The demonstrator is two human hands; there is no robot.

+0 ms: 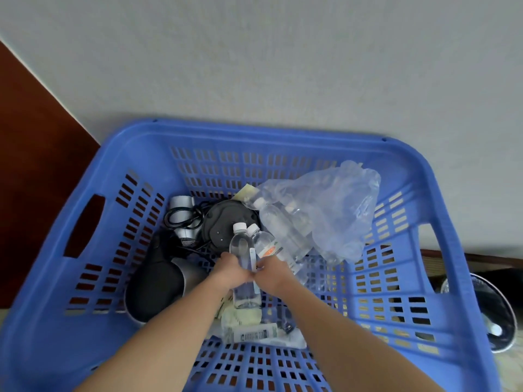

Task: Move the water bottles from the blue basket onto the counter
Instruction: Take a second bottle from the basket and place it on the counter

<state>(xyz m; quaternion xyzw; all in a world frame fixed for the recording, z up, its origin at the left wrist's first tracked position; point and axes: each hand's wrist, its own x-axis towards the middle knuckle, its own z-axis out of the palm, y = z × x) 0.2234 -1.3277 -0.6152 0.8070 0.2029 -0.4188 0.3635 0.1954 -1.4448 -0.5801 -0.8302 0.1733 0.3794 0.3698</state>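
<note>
Gripping two touching water bottles (242, 250) low inside the blue basket (424, 171), fingers of left hand (229, 271) and right hand (272, 274) curled round them, the person may snag the plastic bag (334, 199) beside them on lifting.

Black appliance (154, 281), coiled black cord (181, 220), round black base (223, 222), crumpled clear plastic (339, 205), white tube (252, 333).

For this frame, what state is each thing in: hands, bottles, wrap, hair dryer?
Left hand: grips the front bottle.
Right hand: curled on the same bottle.
Front bottle: capped, held, still inside the blue basket.
Second bottle: capped, lying beside it.
Plastic wrap: open, crumpled, bottles still inside.
Hair dryer: lying down, cord looped.
</note>
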